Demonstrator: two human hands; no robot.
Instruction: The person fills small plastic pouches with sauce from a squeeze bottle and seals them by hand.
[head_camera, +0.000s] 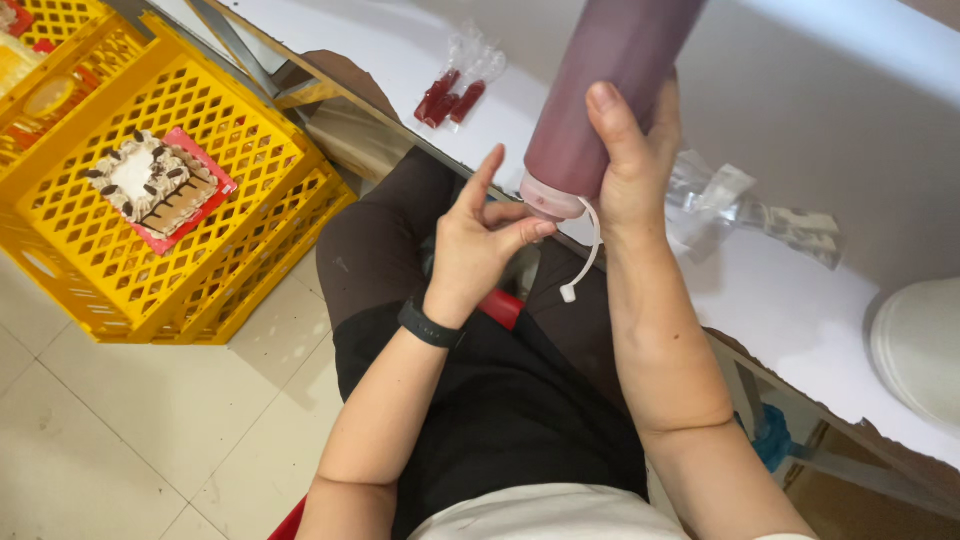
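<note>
A pale tiled floor lies under a white table (800, 310), whose near edge runs over the seated person's lap. Inverted over that edge, the tall dark-red plastic squeeze bottle (610, 90) is wrapped firmly by the right hand (630, 170); its white nozzle end (552, 198) points down with the tethered cap (570, 293) dangling loose. The left hand (480, 240) is half open, forefinger raised, thumb and fingertips at the nozzle. A hard squeeze could likely spurt sauce onto the dark trousers (nothing sits beneath). Yellow plastic crates (190, 190) holding a small decorated cake (150, 180) stand on the floor.
</note>
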